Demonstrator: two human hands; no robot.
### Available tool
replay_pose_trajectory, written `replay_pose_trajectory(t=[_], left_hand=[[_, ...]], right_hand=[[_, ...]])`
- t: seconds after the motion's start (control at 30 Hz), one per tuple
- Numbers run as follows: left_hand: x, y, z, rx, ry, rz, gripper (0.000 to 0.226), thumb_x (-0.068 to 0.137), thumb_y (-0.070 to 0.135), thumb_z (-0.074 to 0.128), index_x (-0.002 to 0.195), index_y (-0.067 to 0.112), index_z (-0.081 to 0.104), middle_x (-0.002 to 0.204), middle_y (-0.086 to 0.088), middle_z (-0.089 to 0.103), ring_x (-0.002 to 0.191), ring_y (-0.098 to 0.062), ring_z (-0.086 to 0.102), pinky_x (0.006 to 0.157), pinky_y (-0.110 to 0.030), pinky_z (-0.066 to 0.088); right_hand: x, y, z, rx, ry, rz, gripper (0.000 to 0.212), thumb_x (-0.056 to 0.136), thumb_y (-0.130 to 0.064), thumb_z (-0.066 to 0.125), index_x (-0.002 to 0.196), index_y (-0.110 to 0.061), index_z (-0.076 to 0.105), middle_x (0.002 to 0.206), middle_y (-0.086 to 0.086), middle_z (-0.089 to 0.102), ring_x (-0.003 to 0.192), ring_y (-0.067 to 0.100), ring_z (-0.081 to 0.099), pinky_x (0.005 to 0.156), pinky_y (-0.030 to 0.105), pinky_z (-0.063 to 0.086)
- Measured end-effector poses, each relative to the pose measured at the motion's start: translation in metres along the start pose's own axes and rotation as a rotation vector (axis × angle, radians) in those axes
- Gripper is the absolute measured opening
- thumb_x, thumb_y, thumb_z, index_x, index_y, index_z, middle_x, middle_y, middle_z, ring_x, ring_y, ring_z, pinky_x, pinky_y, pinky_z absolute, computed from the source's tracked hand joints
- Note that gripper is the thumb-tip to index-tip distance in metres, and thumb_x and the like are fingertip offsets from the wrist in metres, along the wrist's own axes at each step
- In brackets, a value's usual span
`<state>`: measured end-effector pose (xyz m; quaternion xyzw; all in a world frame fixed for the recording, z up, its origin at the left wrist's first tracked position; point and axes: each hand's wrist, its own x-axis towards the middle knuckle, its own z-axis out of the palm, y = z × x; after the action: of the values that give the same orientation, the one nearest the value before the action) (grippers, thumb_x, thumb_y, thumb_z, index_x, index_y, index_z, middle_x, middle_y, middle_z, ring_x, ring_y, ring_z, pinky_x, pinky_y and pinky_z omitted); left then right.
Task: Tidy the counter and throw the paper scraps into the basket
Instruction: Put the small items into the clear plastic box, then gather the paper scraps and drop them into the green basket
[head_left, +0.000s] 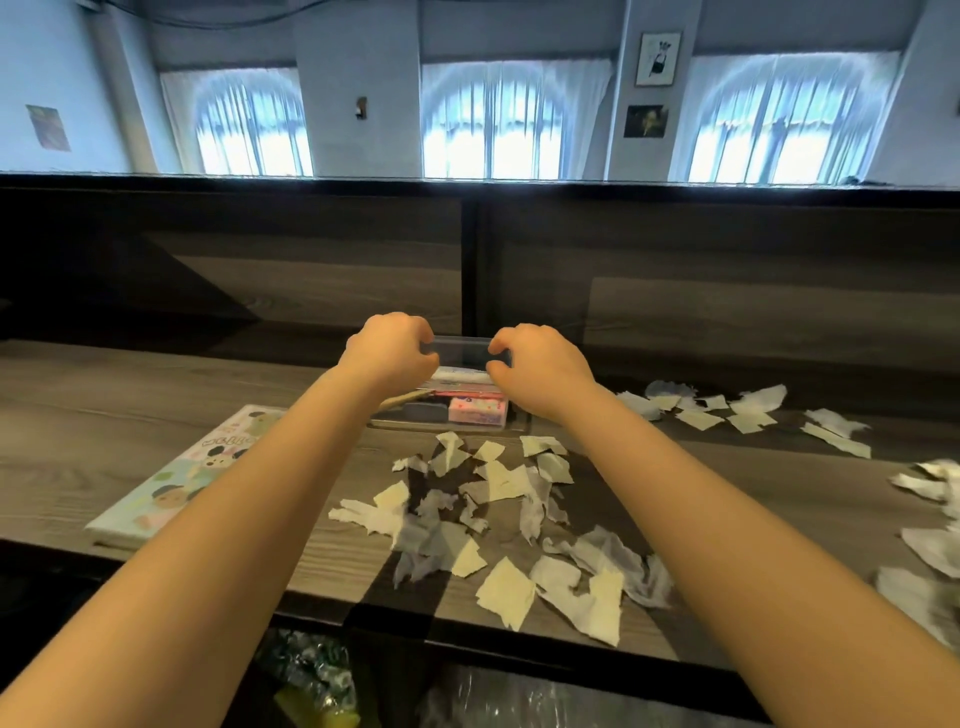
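Note:
A clear plastic lid is held over a clear box at the back of the counter. My left hand grips the lid's left end and my right hand grips its right end. Inside the box lie a pink packet, a grey eraser-like block and pens. Torn white and cream paper scraps are strewn over the wooden counter in front of the box. More scraps lie to the right and at the far right edge.
A pastel illustrated book lies flat at the left, partly under my left forearm. A dark wooden partition rises behind the counter. Below the counter's front edge, clear plastic bin liners show.

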<state>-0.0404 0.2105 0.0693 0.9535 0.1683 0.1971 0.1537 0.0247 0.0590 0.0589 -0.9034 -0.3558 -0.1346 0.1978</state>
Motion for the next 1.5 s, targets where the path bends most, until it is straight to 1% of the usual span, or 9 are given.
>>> replay_pose_trajectory(t=[0.2, 0.63, 0.77, 0.9, 1.03, 1.2, 1.3, 1.4, 1.5], left_hand=[[-0.035, 0.026, -0.015, -0.025, 0.026, 0.045, 0.033, 0.092, 0.024, 0.055, 0.123, 0.016, 0.055, 0.122, -0.007, 0.059, 0.107, -0.021, 0.056, 0.084, -0.027, 0.045], [-0.130, 0.086, -0.020, -0.048, -0.083, 0.139, 0.034, 0.092, 0.030, 0.054, 0.123, 0.017, 0.057, 0.123, -0.004, 0.059, 0.103, -0.015, 0.055, 0.081, -0.026, 0.043], [-0.158, 0.094, -0.002, -0.098, -0.115, 0.143, 0.032, 0.091, 0.027, 0.054, 0.121, 0.015, 0.058, 0.122, -0.005, 0.059, 0.097, -0.017, 0.056, 0.079, -0.028, 0.045], [-0.176, 0.089, 0.025, -0.109, -0.146, 0.093, 0.035, 0.091, 0.028, 0.055, 0.123, 0.014, 0.058, 0.130, -0.006, 0.056, 0.115, -0.022, 0.053, 0.086, -0.028, 0.039], [-0.185, 0.077, 0.045, -0.099, -0.189, 0.031, 0.034, 0.090, 0.029, 0.054, 0.119, 0.013, 0.060, 0.125, -0.007, 0.059, 0.111, -0.023, 0.054, 0.083, -0.027, 0.039], [-0.195, 0.056, 0.062, -0.156, -0.127, 0.015, 0.029, 0.090, 0.026, 0.055, 0.114, 0.011, 0.062, 0.121, -0.006, 0.060, 0.112, -0.022, 0.054, 0.088, -0.030, 0.041], [-0.196, 0.038, 0.073, -0.177, -0.077, 0.000, 0.029, 0.089, 0.026, 0.056, 0.115, 0.014, 0.062, 0.125, -0.005, 0.057, 0.119, -0.022, 0.049, 0.096, -0.033, 0.041], [-0.196, 0.022, 0.080, -0.147, 0.003, -0.019, 0.037, 0.089, 0.029, 0.056, 0.123, 0.015, 0.057, 0.132, -0.004, 0.052, 0.127, -0.024, 0.041, 0.103, -0.042, 0.038], [-0.195, 0.014, 0.084, -0.088, 0.050, -0.067, 0.054, 0.089, 0.039, 0.055, 0.137, 0.017, 0.043, 0.145, -0.003, 0.038, 0.137, -0.022, 0.028, 0.108, -0.044, 0.032]], right_hand=[[-0.041, 0.006, -0.033, 0.083, 0.015, 0.016, 0.023, 0.095, -0.028, 0.048, 0.112, -0.020, 0.061, 0.109, 0.001, 0.065, 0.093, 0.017, 0.058, 0.077, 0.033, 0.051], [-0.156, 0.034, -0.097, 0.144, 0.027, 0.090, 0.024, 0.093, -0.031, 0.051, 0.112, -0.022, 0.062, 0.109, -0.003, 0.064, 0.098, 0.014, 0.058, 0.083, 0.032, 0.051], [-0.186, 0.044, -0.097, 0.224, 0.007, 0.125, 0.023, 0.093, -0.032, 0.051, 0.112, -0.024, 0.062, 0.108, -0.006, 0.062, 0.099, 0.013, 0.057, 0.083, 0.032, 0.050], [-0.205, 0.050, -0.076, 0.238, -0.033, 0.147, 0.021, 0.091, -0.028, 0.052, 0.107, -0.022, 0.064, 0.107, -0.003, 0.065, 0.098, 0.015, 0.058, 0.086, 0.037, 0.051], [-0.215, 0.052, -0.051, 0.237, -0.100, 0.185, 0.027, 0.091, -0.028, 0.052, 0.116, -0.021, 0.062, 0.114, 0.000, 0.063, 0.103, 0.018, 0.058, 0.088, 0.035, 0.050], [-0.218, 0.054, -0.010, 0.222, -0.096, 0.164, 0.043, 0.093, -0.028, 0.052, 0.133, -0.013, 0.048, 0.138, 0.004, 0.049, 0.123, 0.021, 0.048, 0.097, 0.031, 0.039], [-0.214, 0.051, 0.013, 0.234, -0.124, 0.156, 0.059, 0.092, -0.040, 0.054, 0.142, -0.016, 0.035, 0.151, 0.004, 0.032, 0.134, 0.022, 0.037, 0.106, 0.035, 0.034], [-0.204, 0.047, 0.025, 0.133, -0.174, 0.135, 0.073, 0.089, -0.054, 0.050, 0.148, -0.020, 0.024, 0.159, 0.004, 0.015, 0.145, 0.021, 0.017, 0.118, 0.043, 0.017], [-0.194, 0.048, 0.033, 0.087, -0.234, 0.111, 0.078, 0.087, -0.058, 0.050, 0.150, -0.025, 0.019, 0.160, 0.002, 0.011, 0.147, 0.017, 0.011, 0.118, 0.046, 0.009]])
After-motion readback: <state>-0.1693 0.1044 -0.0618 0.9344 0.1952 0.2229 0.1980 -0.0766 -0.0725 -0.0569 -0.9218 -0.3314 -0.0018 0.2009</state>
